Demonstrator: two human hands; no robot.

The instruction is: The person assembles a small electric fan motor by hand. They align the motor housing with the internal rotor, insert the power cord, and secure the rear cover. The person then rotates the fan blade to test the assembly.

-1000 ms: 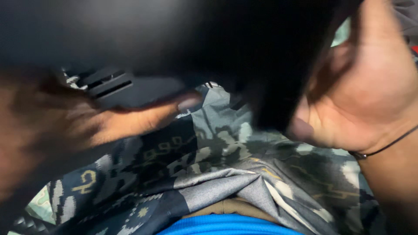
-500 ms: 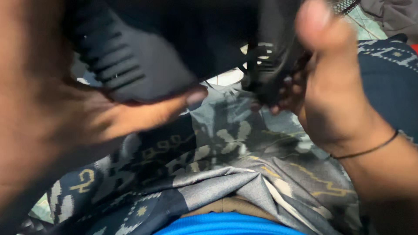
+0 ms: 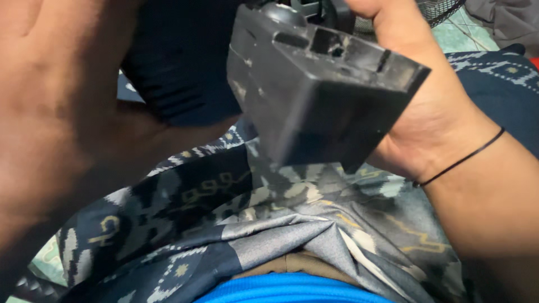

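The person is holding a black plastic block [image 3: 320, 84], a dusty housing with slots and openings on its upper face, up close to the camera, above the lap. The right hand [image 3: 418, 106] is gripping it from behind, fingers wrapped around its far side, with a thin black cord [image 3: 460, 160] around the wrist. The left hand [image 3: 62, 112] is lying very near the lens and is blurred; it seems to be cupping a second dark ribbed part [image 3: 179, 67], but I cannot tell how firmly. Under both hands a patterned grey and blue cloth [image 3: 236, 224] is covering the legs. I judge the step in hand is turning and inspecting the block. The next move is calling for a steady right grip and a clear look at the slots.
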